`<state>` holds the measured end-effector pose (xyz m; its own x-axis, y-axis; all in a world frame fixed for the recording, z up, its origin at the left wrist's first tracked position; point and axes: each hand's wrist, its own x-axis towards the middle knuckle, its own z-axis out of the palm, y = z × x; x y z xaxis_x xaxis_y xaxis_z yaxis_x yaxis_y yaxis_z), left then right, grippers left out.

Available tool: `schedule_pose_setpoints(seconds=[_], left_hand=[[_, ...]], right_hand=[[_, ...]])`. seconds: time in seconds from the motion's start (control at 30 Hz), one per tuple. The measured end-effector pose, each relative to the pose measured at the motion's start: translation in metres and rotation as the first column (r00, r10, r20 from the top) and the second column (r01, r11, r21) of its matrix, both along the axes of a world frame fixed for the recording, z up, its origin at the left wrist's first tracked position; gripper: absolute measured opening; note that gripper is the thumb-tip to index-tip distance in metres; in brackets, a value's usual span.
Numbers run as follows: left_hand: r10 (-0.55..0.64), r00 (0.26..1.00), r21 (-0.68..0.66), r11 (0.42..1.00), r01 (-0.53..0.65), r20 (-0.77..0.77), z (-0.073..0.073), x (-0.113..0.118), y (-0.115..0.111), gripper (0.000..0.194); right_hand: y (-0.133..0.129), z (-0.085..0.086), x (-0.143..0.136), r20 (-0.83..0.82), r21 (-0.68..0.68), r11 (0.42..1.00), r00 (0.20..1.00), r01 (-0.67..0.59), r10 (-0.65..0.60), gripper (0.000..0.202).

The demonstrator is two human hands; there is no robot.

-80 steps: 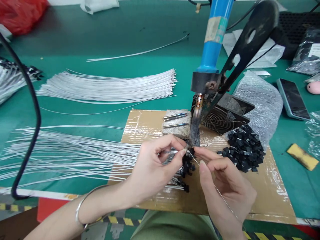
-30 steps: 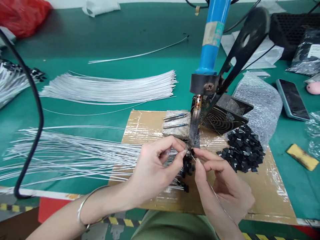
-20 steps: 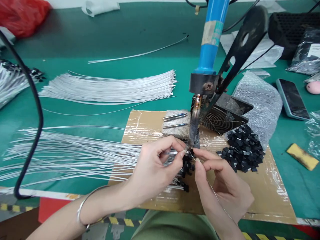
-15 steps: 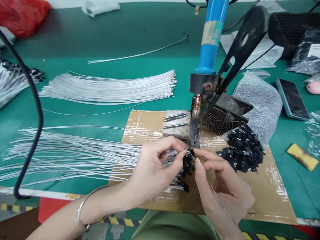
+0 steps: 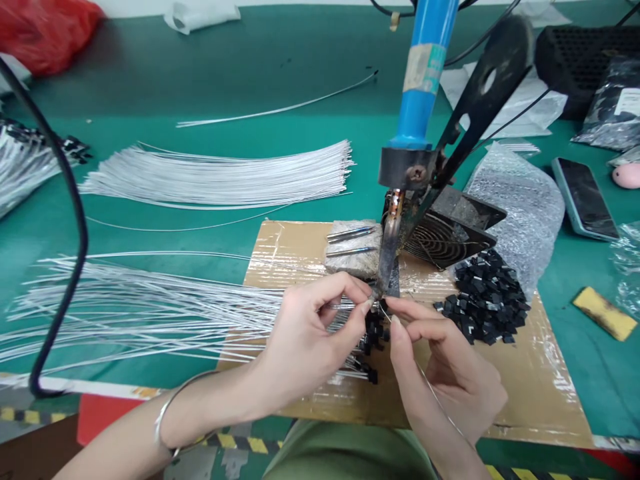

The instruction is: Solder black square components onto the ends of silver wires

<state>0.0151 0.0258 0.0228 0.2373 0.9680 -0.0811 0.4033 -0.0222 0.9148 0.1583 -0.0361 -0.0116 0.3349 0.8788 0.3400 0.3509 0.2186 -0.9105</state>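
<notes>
A blue-handled soldering iron (image 5: 423, 100) is clamped tip down over the cardboard. My left hand (image 5: 315, 333) is pinched close to its tip; what it holds is tiny and mostly hidden by the thumb and forefinger. Opposite it, my right hand (image 5: 445, 373) pinches a thin strand of solder wire (image 5: 434, 392), its end reaching the tip area between both hands. White wires (image 5: 200, 300) with small black connectors (image 5: 373, 333) on their right ends lie beneath and behind my left hand.
A pile of loose black connectors (image 5: 490, 300) sits right of the iron, by a small fan (image 5: 440, 237). Spare tips rest on a grey block (image 5: 350, 263). A wire bundle (image 5: 220, 177), phone (image 5: 585, 199) and yellow sponge (image 5: 605, 313) lie around. A black cable (image 5: 75, 200) hangs left.
Almost nothing differs. Both hands stay at the iron's tip, the right hand shifting very slightly.
</notes>
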Motion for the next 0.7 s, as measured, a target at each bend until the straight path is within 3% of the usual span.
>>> schedule_pose_setpoints(seconds=[0.37, 0.43, 0.53, 0.63, 0.7], left_hand=[[-0.049, 0.993, -0.031, 0.998, 0.046, -0.105, -0.005, -0.007, 0.0, 0.013], [-0.074, 0.982, 0.055, 0.995, 0.085, -0.175, -0.01, -0.013, -0.002, 0.015], [-0.056, 0.965, 0.295, 0.946, 0.134, -0.256, -0.016, -0.027, -0.007, 0.012], [0.05, 0.944, 0.447, 0.888, 0.107, -0.326, -0.018, -0.043, 0.0, 0.011], [0.151, 0.912, 0.518, 0.852, 0.076, -0.382, -0.02, -0.057, 0.019, 0.009]], right_hand=[[-0.003, -0.003, 0.002, -0.106, -0.076, 0.997, 0.994, -0.023, 0.015, 0.016], [-0.005, -0.006, 0.009, -0.099, -0.074, 0.997, 0.995, 0.005, -0.013, 0.017], [-0.009, -0.01, 0.023, -0.102, -0.105, 0.986, 0.985, 0.127, -0.138, 0.018], [-0.013, -0.013, 0.039, -0.155, -0.189, 0.946, 0.944, 0.262, -0.293, 0.021], [-0.015, -0.014, 0.048, -0.164, -0.206, 0.921, 0.916, 0.331, -0.366, 0.022]])
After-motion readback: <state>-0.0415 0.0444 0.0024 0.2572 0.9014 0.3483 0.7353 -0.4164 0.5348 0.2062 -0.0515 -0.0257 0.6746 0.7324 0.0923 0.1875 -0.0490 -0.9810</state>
